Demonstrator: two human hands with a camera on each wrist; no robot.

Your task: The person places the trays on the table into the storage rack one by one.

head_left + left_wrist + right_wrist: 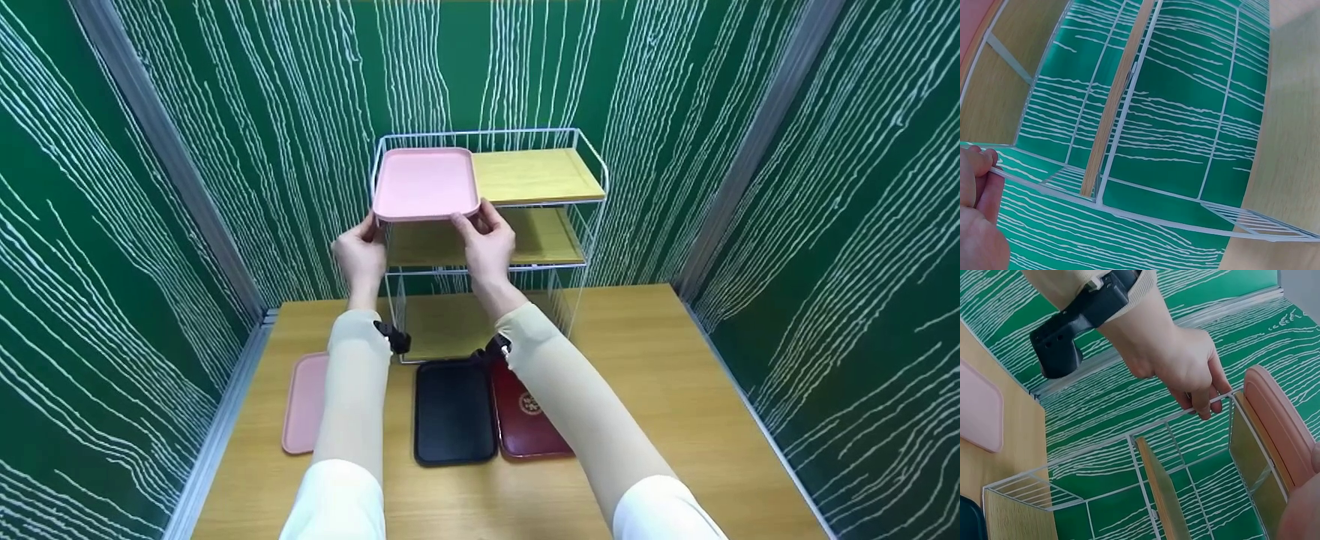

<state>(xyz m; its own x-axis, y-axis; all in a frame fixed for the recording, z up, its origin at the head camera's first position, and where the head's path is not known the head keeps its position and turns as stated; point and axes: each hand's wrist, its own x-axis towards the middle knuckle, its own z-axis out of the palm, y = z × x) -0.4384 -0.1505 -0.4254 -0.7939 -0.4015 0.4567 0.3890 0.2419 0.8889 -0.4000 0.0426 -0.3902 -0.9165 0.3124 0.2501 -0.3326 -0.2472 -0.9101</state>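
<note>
A pink tray (426, 184) with a raised rim lies on the left part of the top level of a white wire rack (540, 174) with wooden shelf boards. My right hand (491, 251) pinches the tray's front right corner, thumb at the rim and fingers under it. Below the tray's front left corner, my left hand (360, 259) grips the rack's wire post; in the right wrist view the left hand's fingers (1202, 402) curl round that wire. Only part of the right hand (1304, 512) shows there, beside the pink tray (1278, 422).
On the wooden table (645, 397), a second pink tray (304, 405) lies partly behind the left forearm. A black tray (455, 412) lies in front of the rack, next to a dark red tray (525, 427) with a gold emblem, partly covered by the right forearm. Green patterned walls enclose the table.
</note>
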